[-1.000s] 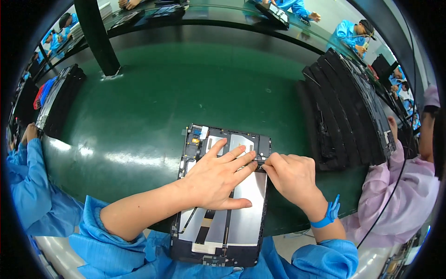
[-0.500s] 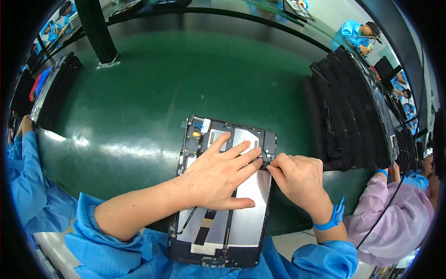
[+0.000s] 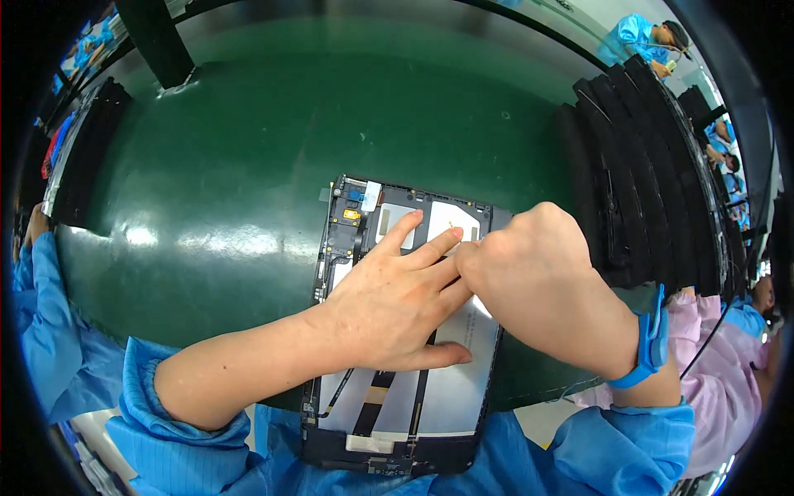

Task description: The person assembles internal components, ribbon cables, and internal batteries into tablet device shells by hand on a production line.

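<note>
An opened tablet (image 3: pixel 453 405) lies on the green table with its inside facing up, its near end by my blue sleeves. Silver battery panels, dark ribbon cables and a small circuit board with a yellow part show in it. My left hand (image 3: pixel 389 302) rests on its middle, fingers spread out. Over the tablet's right edge, my right hand (image 3: pixel 533 269) is closed in a pinch beside the left fingers. Its fingertips are hidden behind the fist, so whatever they grip cannot be made out. A blue band (image 3: pixel 652 351) circles my right wrist.
Stacked black foam trays (image 3: pixel 645 182) stand at the right, with another dark stack (image 3: pixel 87 161) at the far left. A dark post (image 3: pixel 155 45) rises at the back left. Co-workers sit on both sides, one in blue (image 3: pixel 54 331), one in pink (image 3: pixel 711 364).
My right hand has come up from the tablet's right edge, its wrist turning over, and now covers that edge near my left fingers. The left hand still lies flat on the tablet.
</note>
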`<state>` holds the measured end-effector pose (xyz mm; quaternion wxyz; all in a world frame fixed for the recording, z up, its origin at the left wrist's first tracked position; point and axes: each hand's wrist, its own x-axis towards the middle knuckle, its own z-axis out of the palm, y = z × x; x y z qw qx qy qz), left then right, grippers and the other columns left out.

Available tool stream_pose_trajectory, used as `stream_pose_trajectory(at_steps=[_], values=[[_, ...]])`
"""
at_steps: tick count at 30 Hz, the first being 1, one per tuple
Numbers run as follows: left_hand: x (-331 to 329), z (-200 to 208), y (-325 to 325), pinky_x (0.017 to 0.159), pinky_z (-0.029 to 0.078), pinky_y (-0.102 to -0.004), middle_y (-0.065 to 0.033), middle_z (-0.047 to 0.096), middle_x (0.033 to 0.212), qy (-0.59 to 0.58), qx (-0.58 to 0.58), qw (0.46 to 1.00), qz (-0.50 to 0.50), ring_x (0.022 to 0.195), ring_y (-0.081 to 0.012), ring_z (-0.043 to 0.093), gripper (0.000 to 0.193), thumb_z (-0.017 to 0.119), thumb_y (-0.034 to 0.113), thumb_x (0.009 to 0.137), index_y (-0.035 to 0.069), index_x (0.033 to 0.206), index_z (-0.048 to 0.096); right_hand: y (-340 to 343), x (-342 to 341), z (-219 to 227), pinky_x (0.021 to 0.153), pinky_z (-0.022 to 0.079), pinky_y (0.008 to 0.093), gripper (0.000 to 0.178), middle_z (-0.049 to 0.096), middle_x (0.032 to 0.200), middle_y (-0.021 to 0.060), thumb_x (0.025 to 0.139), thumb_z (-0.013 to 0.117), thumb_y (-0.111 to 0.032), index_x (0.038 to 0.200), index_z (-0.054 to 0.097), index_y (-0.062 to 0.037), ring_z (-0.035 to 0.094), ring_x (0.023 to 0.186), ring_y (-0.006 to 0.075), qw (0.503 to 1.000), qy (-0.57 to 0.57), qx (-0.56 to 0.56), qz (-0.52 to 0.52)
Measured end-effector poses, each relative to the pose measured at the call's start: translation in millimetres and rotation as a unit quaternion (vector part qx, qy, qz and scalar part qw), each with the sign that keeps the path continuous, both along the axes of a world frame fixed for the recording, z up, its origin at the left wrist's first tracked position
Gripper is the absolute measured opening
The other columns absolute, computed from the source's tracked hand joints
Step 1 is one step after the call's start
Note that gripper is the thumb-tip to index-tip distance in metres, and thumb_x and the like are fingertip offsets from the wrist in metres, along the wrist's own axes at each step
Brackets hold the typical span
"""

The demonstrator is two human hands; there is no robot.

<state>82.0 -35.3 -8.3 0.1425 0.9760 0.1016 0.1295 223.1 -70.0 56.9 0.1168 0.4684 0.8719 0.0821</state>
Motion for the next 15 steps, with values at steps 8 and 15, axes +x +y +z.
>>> stream_pose_trajectory(at_steps=[8, 15], values=[[-7, -9, -3, 0.09, 0.02, -0.0493, -0.0165, 0.039, 0.113, -0.026, 0.023, 0.999, 0.003, 0.11, -0.0284, 0.033, 0.062, 0.045, 0.049, 0.07, -0.002, 0.105, 0.043, -10, 23, -6, 0.045, 0.04, 0.0328, 0.012, 0.052, 0.055, 0.0084, 0.062, 0.055, -0.013, 0.068, 0.048, -0.0054, 0.054, 0.053, 0.025, 0.988, 0.138, -0.021, -0.065], [-84, 35, -9, 0.08, 0.034, -0.0391, -0.0137, 0.047, 0.1, -0.086, -0.019, 0.972, 0.217, 0.095, -0.0276, 0.044, 0.041, 0.058, 0.028, 0.067, 0.003, 0.098, 0.046, -18, -11, -2, 0.051, 0.042, 0.0348, 0.02, 0.053, 0.067, 0.0104, 0.067, 0.058, -0.014, 0.079, 0.045, -0.0054, 0.054, 0.061, 0.027, 0.942, 0.315, -0.095, -0.065]])
